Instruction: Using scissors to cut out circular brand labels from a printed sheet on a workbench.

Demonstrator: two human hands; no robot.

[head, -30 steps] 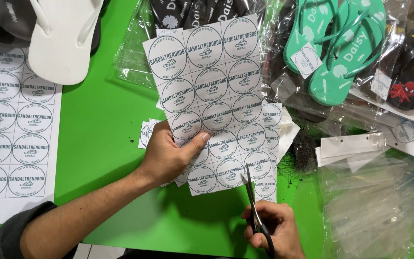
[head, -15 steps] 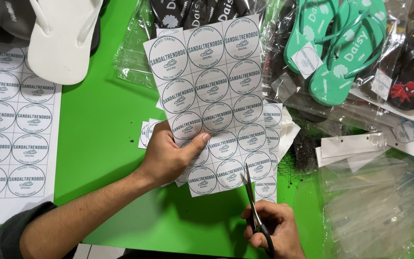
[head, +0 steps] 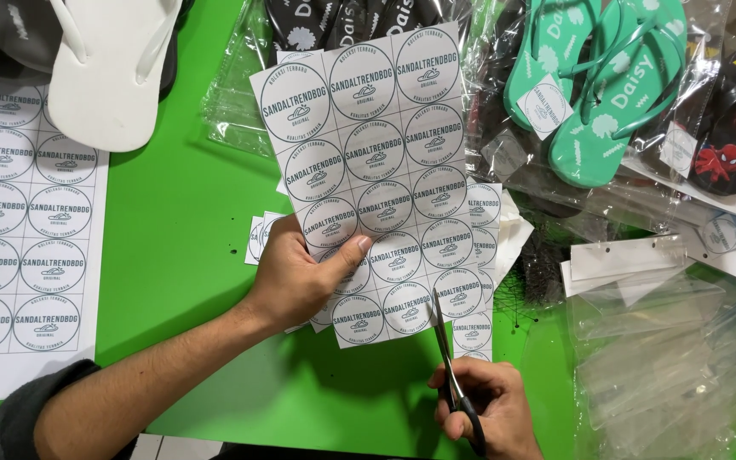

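Scissors [head: 451, 362] in my right hand [head: 487, 409], fingers closed through handles, blades upright at bottom edge of sticker sheet [head: 376, 179]. My left hand [head: 304, 273] pinches sheet's left side, long axis running away from me above green table [head: 181, 213].

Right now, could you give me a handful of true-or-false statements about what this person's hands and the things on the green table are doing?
1. The left hand holds up a white paper sheet of round printed labels. True.
2. The right hand holds a red marker pen. False: it holds black-handled scissors, blades at the sheet's lower edge.
3. A second white sheet of round labels lies flat at the table's left. True.
4. The teal flip-flops in clear plastic bags lie under the left hand. False: they lie at the upper right, away from both hands.
5. A white flip-flop lies at the upper left. True.
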